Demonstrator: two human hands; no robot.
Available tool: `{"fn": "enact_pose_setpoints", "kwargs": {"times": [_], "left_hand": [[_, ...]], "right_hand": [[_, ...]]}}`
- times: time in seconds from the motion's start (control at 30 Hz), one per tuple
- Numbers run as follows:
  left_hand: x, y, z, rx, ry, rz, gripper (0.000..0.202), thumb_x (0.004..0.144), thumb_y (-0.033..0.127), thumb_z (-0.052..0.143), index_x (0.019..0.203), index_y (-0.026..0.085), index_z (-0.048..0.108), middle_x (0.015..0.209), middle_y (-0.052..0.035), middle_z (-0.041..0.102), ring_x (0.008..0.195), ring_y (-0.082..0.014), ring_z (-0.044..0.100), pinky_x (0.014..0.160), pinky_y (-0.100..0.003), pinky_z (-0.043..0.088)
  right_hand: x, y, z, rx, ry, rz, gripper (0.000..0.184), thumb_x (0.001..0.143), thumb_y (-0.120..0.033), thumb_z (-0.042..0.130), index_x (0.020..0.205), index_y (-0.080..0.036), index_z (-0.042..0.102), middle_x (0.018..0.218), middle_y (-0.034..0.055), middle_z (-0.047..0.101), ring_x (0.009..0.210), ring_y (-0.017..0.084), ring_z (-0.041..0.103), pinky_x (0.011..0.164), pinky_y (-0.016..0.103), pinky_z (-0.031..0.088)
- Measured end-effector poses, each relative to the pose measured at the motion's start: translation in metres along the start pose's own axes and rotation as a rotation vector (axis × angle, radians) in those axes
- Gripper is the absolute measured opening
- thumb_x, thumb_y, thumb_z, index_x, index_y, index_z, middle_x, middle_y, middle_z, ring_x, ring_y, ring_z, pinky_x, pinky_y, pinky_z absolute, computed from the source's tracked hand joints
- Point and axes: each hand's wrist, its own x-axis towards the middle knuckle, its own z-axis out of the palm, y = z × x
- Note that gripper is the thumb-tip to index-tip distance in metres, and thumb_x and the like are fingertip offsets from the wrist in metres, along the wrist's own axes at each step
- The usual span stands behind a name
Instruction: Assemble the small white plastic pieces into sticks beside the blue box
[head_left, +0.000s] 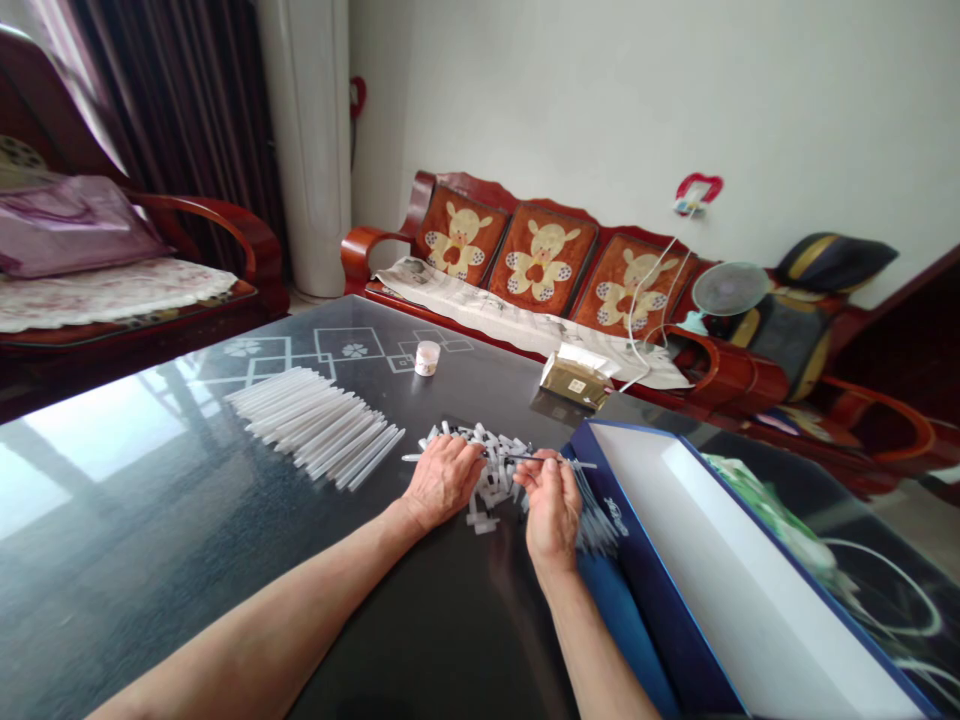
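Observation:
My left hand [442, 482] lies palm down at the edge of a heap of small white plastic pieces [487, 475], and my right hand [551, 505] is raised just to its right. A long thin white tube [427, 457] runs across both hands, with my left fingers closed over it and my right fingertips pinching it. Dark marks show along the tube near my right fingers. A bundle of long translucent tubes [315, 430] lies further left. Several more tubes [596, 525] fan out past my right hand into a blue box.
The dark glass tabletop [150, 520] carries a reflective sheen. On it stand the open blue box [720, 560] with white lining, a small white jar [426, 358] and a gold packet [576, 378]. A red wooden sofa [525, 270] stands behind the table, and an armchair [127, 290] stands at left.

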Motion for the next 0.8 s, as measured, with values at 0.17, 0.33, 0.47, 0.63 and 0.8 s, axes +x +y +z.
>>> {"fn": "enact_pose_setpoints", "kwargs": {"times": [0.17, 0.33, 0.47, 0.63, 0.8], "left_hand": [[0.000, 0.001, 0.000, -0.033, 0.002, 0.053, 0.029, 0.095, 0.031, 0.035, 0.099, 0.017, 0.060, 0.078, -0.0056, 0.056, 0.076, -0.0190, 0.049, 0.074, -0.033, 0.040], [-0.001, 0.002, 0.000, -0.080, 0.009, 0.094, 0.028, 0.095, 0.030, 0.035, 0.104, 0.018, 0.060, 0.079, -0.0055, 0.055, 0.076, -0.0183, 0.049, 0.075, -0.033, 0.041], [-0.001, 0.005, -0.003, -0.081, 0.012, 0.103, 0.029, 0.095, 0.030, 0.035, 0.109, 0.019, 0.058, 0.079, -0.0050, 0.056, 0.074, -0.0178, 0.049, 0.074, -0.032, 0.041], [-0.002, 0.007, -0.006, -0.063, 0.021, 0.107, 0.029, 0.095, 0.031, 0.035, 0.103, 0.019, 0.061, 0.077, -0.0046, 0.055, 0.072, -0.0170, 0.049, 0.071, -0.030, 0.041], [-0.002, 0.005, -0.004, -0.001, 0.042, 0.057, 0.027, 0.094, 0.031, 0.039, 0.088, 0.020, 0.063, 0.071, -0.0031, 0.053, 0.069, -0.0166, 0.048, 0.067, -0.029, 0.040]], "right_hand": [[-0.002, 0.007, -0.002, -0.016, -0.044, 0.046, 0.034, 0.081, -0.049, 0.056, 0.093, -0.018, 0.057, 0.073, 0.0006, 0.062, 0.069, 0.014, 0.061, 0.067, 0.030, 0.052], [-0.002, 0.012, -0.003, -0.067, -0.107, 0.041, 0.032, 0.083, -0.049, 0.055, 0.095, -0.019, 0.058, 0.074, 0.0000, 0.063, 0.070, 0.015, 0.061, 0.068, 0.030, 0.052], [-0.006, 0.006, -0.002, -0.176, -0.162, 0.002, 0.032, 0.085, -0.047, 0.053, 0.097, -0.019, 0.061, 0.076, 0.0016, 0.065, 0.070, 0.016, 0.061, 0.068, 0.031, 0.051], [-0.014, -0.004, 0.005, -0.318, -0.286, -0.035, 0.030, 0.082, -0.043, 0.056, 0.096, -0.019, 0.066, 0.095, 0.0054, 0.067, 0.072, 0.016, 0.060, 0.064, 0.030, 0.050], [-0.006, -0.007, 0.004, -0.034, -0.080, -0.002, 0.035, 0.079, -0.044, 0.059, 0.103, -0.018, 0.059, 0.091, 0.0041, 0.066, 0.072, 0.014, 0.062, 0.058, 0.024, 0.050]]}}
